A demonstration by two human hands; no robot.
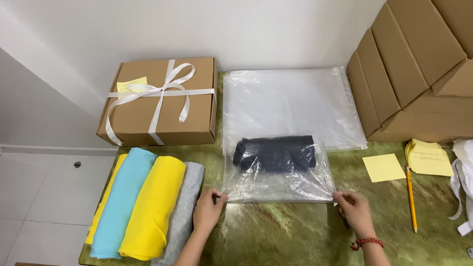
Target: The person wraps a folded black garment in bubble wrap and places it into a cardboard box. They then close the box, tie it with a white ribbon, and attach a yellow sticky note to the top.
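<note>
Rolled cloths (142,208): lay lower left on the green surface (280,239).
Left hand (208,209): pinched the bag's near-left corner.
Plastic bag (278,174): centre frame, holding a dark rolled cloth (274,153).
Right hand (355,211): pinched its near-right corner.

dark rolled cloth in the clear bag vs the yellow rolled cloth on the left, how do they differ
The dark rolled cloth is navy-black; the yellow rolled cloth is bright.
The dark one lies crosswise, sealed inside a clear plastic bag held at its near corners by the left hand and right hand; the yellow one lies lengthwise, bare, between other rolls.
Both are rolled fabric on the green marbled table.
</note>
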